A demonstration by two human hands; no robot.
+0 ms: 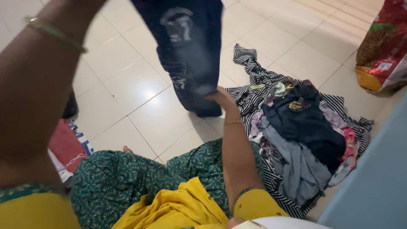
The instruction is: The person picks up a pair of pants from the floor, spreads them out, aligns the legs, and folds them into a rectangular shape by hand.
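Right grip (219, 96) on dark jeans (188, 51), clothes pile (301, 140) beside.

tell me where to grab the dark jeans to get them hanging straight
Grip the dark jeans at the lower hem, coming from the right, where the right hand already pinches the edge. They hang lengthwise from above, likely held by the raised left arm, so the free bottom end is the open part.
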